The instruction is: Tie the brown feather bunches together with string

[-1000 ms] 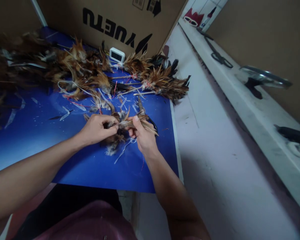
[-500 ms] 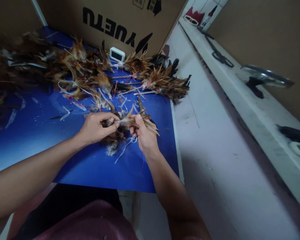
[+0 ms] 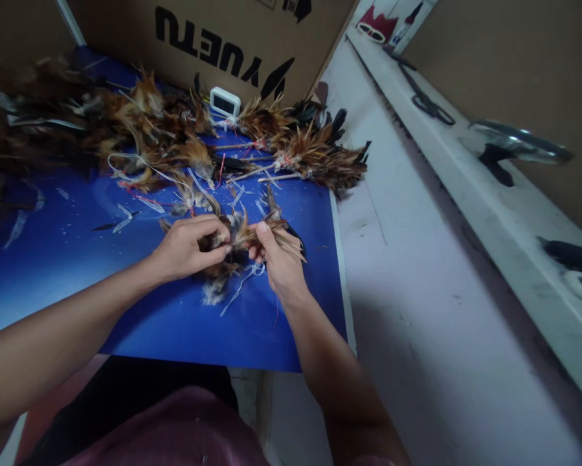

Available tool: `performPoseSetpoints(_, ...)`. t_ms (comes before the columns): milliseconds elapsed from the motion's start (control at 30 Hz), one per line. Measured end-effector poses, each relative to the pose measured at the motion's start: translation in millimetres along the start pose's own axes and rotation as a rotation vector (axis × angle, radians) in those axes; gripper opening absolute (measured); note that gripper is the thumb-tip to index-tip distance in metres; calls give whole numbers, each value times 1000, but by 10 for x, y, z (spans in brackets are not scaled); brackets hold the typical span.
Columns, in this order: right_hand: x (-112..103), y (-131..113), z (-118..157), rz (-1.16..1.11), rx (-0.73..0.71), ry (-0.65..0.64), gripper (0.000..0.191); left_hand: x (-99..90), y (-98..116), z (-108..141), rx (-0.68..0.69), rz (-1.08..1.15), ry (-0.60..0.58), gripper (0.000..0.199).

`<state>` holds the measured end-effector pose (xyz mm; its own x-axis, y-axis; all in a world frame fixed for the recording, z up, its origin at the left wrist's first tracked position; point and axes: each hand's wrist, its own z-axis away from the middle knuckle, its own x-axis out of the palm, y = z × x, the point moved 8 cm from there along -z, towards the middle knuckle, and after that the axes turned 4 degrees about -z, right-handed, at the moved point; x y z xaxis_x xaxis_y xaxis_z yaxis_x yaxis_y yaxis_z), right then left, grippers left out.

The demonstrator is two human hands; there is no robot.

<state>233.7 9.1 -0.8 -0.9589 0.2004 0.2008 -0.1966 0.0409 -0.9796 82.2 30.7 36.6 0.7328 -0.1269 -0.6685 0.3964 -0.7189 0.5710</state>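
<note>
My right hand (image 3: 281, 262) is closed around a bunch of brown feathers (image 3: 289, 244), thumb on top, with the tips pointing right. Just left of it, my left hand (image 3: 196, 246) pinches with thumb and forefinger at the fluffy end of feathers; exactly how many it grips is hidden. Loose feathers with pale down (image 3: 215, 291) lie on the blue tabletop under both hands. Close to my right fingers is a thin strip of clear plastic tie (image 3: 239, 289).
Feather bundles on sticks (image 3: 320, 158) lie at the back right, tied with red string. A larger feather pile (image 3: 140, 116) spreads left. Behind stand a small white digital clock (image 3: 225, 101) and a cardboard box (image 3: 213, 39). Scissors (image 3: 431, 107) rest on the right ledge.
My left fingers have shifted slightly from the pale quill ends beside the right hand onto the fluffy feathers. My right hand keeps its hold on the bunch, nearly still.
</note>
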Motion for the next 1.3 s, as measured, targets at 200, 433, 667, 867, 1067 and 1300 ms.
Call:
performPoseSetpoints(200,-94,-37,-56,-102,40,52,31,17,-20,2,-78,157,-47,13)
performPoseSetpoints(433,-89,-37,-58,-145,54,43,33,-133,-148,10,-223,244,115,20)
performPoseSetpoints(667,-29,23,-43,-78,94,-28,37,-7,-38,-20,-119,225,-28,11)
performPoseSetpoints(867,-19,29,-43,-64,90,-35,36,-18,52,-24,-1,234,-57,8)
performPoseSetpoints(1067,-12,37,-30,-61,85,-36,36,-13,132,-13,109,214,-73,7)
performPoseSetpoints(1300,-11,43,-35,-96,92,-40,34,23,154,31,156,117,-65,5)
